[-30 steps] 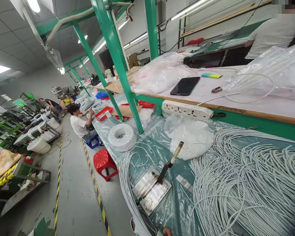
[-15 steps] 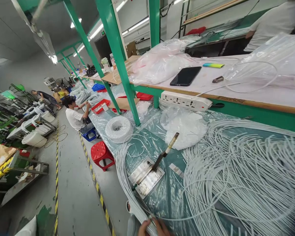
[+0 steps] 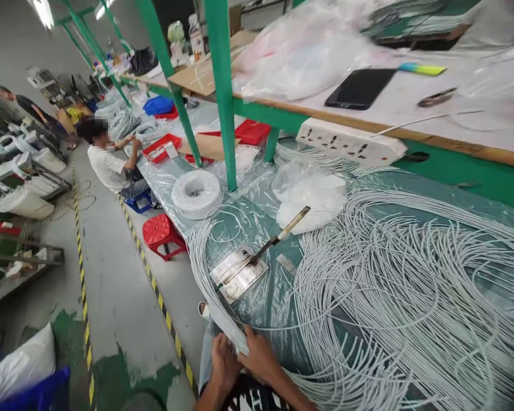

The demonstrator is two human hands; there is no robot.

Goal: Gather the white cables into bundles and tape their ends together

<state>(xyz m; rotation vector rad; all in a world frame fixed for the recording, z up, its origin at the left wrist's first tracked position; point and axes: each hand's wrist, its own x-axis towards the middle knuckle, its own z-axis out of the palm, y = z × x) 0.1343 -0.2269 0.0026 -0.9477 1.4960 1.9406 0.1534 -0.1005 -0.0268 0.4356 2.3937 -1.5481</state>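
Observation:
A bundle of thin white cables [image 3: 206, 274] curves along the near left edge of the table and ends at my hands. My left hand [image 3: 225, 358] is closed around the bundle's near end from the left. My right hand [image 3: 260, 355] grips the same end from the right, its thumb along the top. Beyond them lies a metal cutter plate [image 3: 240, 275], its long blade and taped handle [image 3: 293, 224] raised at an angle. A large loose heap of white cables [image 3: 381, 285] spreads to the right; one strand runs from it towards my right hand.
Behind the cutter lie a coil of white cable [image 3: 197, 195] and a clear plastic bag [image 3: 312, 197]. A raised shelf carries a phone [image 3: 360, 89], with a power strip [image 3: 351, 142] on its front edge. A red stool [image 3: 163, 235] and a seated person [image 3: 107, 165] are on the left.
The view has tilted down and shifted, bringing both hands and forearms into sight. Both hands are now together at the bundle's near end; before, only fingertips showed at the bottom edge.

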